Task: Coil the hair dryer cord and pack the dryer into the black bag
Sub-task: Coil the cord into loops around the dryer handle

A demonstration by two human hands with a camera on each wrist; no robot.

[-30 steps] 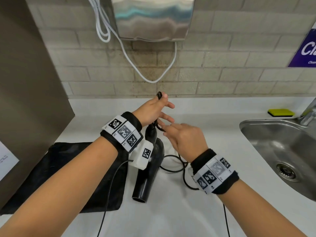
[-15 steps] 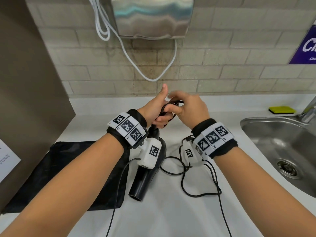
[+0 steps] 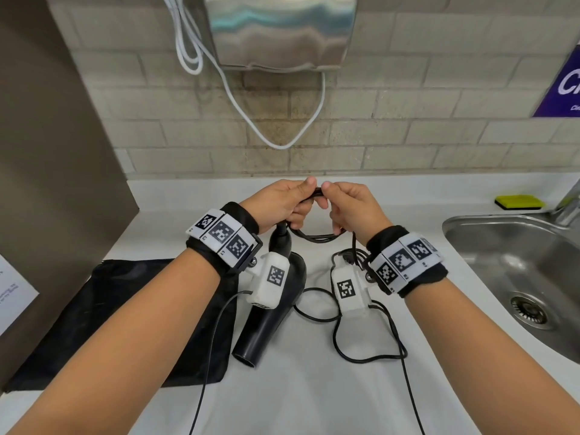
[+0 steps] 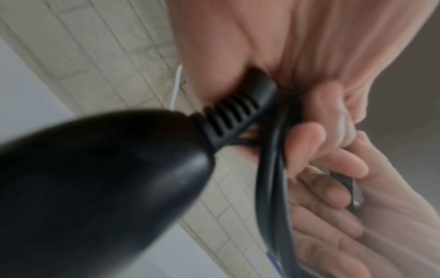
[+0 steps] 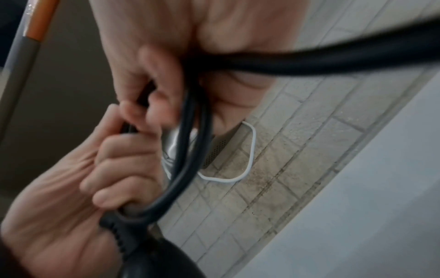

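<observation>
Left hand (image 3: 282, 205): fingers curled round the gathered loops of the cord (image 3: 317, 237) at the dryer's strain relief; centre of the head view.
Right hand (image 3: 351, 208): thumb and fingers pinch the cord at the top of the loop, just beside the left thumb.
Hair dryer (image 3: 273, 312): hangs from the left hand, nozzle toward lower centre, over the right edge of the black bag (image 3: 103, 321).
Uncoiled cord: slack curves lie on the countertop (image 3: 307, 400) at lower centre right; plug end not visible.
Risk 1: loops could spring open if either pinch loosens; the cord looks stiff.
Risk 2: slack may snag on the wrist camera leads, which hang close by.
Risk 3: the bag lies flat, mouth not discernible; opening it will probably need a free hand.
Surface: white countertop, smooth.
Room: brick-tile wall, steel dispenser (image 3: 279, 29) at top, sink (image 3: 521, 277) at right, yellow sponge (image 3: 519, 201) behind it.
</observation>
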